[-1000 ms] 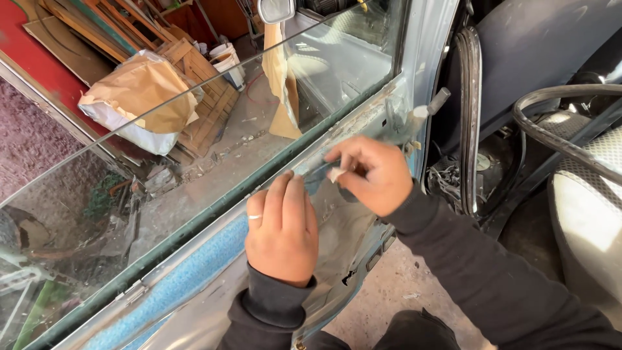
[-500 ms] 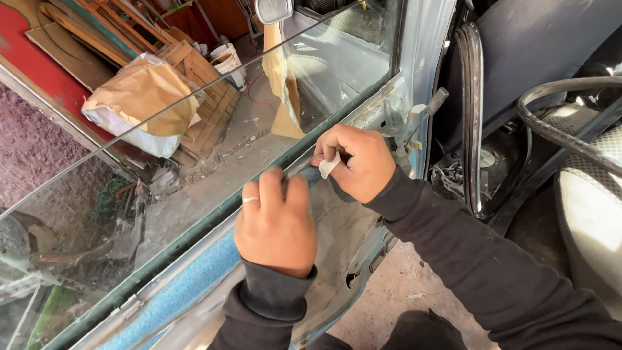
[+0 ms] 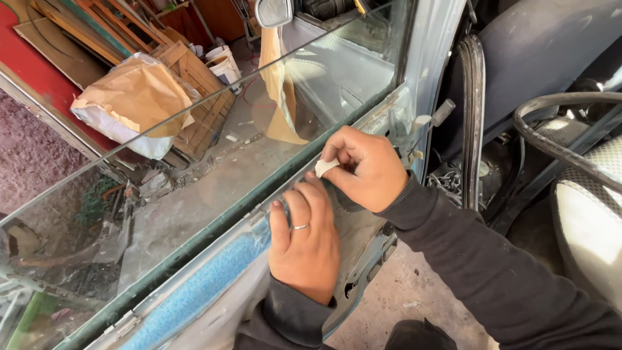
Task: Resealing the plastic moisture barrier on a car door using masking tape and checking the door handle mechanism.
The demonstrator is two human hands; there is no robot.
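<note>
Compared with the frame half a second before, the right hand (image 3: 363, 172) is seen a little further along the top edge of the car door (image 3: 214, 285), towards the hinge end, and the small white piece (image 3: 325, 167) pinched in it is now turned more clearly into view. The left hand (image 3: 304, 249) has been kept almost where it was, laid flat on the inner door panel just below the sill, with a ring (image 3: 299, 227) shown on one finger.

The grip of the right hand is pressed together: the white piece is pinched between thumb and fingertips, right at the lower edge of the window glass (image 3: 214, 129), where glass and door meet. The fingers of the left hand are spread loosely and pressed against the panel; nothing is held in them. The two hands are just beside each other, the right slightly above the left.

A blue strip (image 3: 194, 288) is seen along the door top, left of the left hand.

Through the glass, a white bucket (image 3: 223, 65) is visible on the ground beside a wooden pallet (image 3: 197, 97); its contents cannot be made out. A brown paper sack (image 3: 133, 100) is leant against the pallet, its opening hidden.
</note>
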